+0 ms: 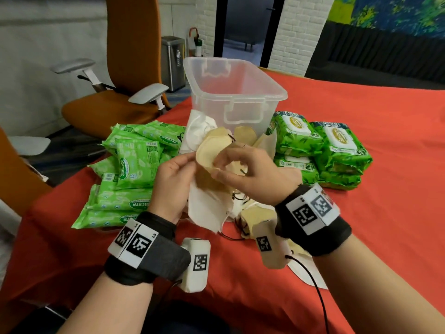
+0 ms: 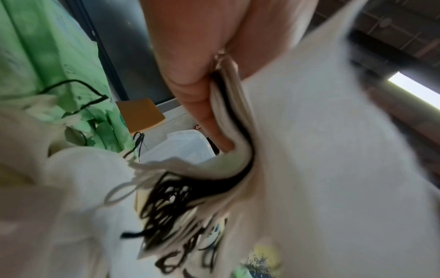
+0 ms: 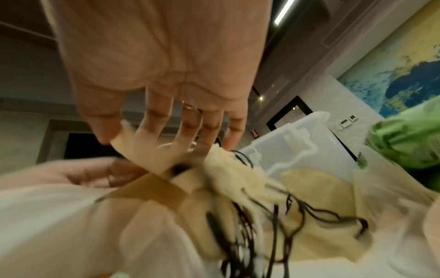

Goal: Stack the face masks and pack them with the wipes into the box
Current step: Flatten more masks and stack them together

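Note:
I hold a stack of white and beige face masks [image 1: 204, 201] above the red table. My left hand [image 1: 185, 162] grips the stack by its edge, thumb against fingers [image 2: 197, 80], black ear loops dangling below. My right hand [image 1: 218, 168] pinches the top beige mask [image 1: 209, 150] at its rim, and its fingertips [image 3: 164, 139] lie on the cloth. The clear plastic box [image 1: 240, 75] stands just behind and holds nothing visible. More loose masks [image 1: 257, 213] lie under my hands, and white ones [image 1: 199, 131] lean on the box. Small green wipes packs [image 1: 130, 169] are piled at the left, large ones [image 1: 320, 150] stacked at the right.
The table's red cloth [image 1: 385, 189] runs bare to the right and to the front. An orange office chair [image 1: 115, 97] stands off the table's left corner, with a steel bin [image 1: 172, 61] behind it. Cables hang from my wrist cameras.

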The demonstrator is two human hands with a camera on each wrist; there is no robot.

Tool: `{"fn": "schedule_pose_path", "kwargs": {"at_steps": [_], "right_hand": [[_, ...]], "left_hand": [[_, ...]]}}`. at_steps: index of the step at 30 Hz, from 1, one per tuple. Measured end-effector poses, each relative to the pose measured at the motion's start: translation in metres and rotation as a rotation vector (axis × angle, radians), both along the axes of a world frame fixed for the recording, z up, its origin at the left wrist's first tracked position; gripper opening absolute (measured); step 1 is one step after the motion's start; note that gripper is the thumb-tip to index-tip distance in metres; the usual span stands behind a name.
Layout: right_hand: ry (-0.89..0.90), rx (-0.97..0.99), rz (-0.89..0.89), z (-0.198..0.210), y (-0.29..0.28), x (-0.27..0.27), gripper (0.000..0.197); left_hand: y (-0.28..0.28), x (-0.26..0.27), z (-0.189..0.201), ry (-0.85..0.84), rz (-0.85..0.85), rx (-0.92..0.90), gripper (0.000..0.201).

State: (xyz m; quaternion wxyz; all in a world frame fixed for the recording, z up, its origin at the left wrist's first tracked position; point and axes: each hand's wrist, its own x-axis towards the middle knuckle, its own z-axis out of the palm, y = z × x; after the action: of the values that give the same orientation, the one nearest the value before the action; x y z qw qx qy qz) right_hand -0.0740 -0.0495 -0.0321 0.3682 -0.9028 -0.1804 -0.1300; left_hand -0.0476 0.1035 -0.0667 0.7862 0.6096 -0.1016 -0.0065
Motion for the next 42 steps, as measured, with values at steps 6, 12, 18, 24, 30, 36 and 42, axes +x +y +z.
{"fn": "schedule_pose_path", "kwargs": {"at_steps": [6, 12, 18, 24, 30, 36, 42], "right_hand": [[0.137, 0.305, -0.056, -0.003, -0.008, 0.012, 0.015], [0.154, 0.241, -0.189, -0.001, -0.013, 0.02, 0.032], [0.074, 0.209, -0.135, 0.011, -0.022, 0.022, 0.033], [0.17, 0.021, -0.168, 0.023, -0.024, 0.026, 0.043], [-0.182, 0.174, -0.313, 0.009, -0.018, 0.021, 0.02], [-0.101, 0.27, -0.088, 0.005, -0.01, 0.012, 0.015], [0.119, 0.371, -0.214, 0.006, -0.01, 0.021, 0.021]], "left_hand": [[0.003, -0.002, -0.004, -0.05, -0.002, 0.041, 0.028], [0.003, -0.002, -0.002, -0.055, -0.021, 0.074, 0.035], [0.004, -0.004, -0.001, -0.007, -0.046, 0.031, 0.022], [0.001, -0.004, -0.005, -0.062, -0.035, 0.113, 0.031], [0.003, -0.004, -0.005, -0.205, 0.019, 0.173, 0.047], [0.003, -0.002, -0.007, -0.165, 0.039, 0.151, 0.039], [-0.001, -0.003, -0.01, -0.134, 0.013, 0.169, 0.022]]}}
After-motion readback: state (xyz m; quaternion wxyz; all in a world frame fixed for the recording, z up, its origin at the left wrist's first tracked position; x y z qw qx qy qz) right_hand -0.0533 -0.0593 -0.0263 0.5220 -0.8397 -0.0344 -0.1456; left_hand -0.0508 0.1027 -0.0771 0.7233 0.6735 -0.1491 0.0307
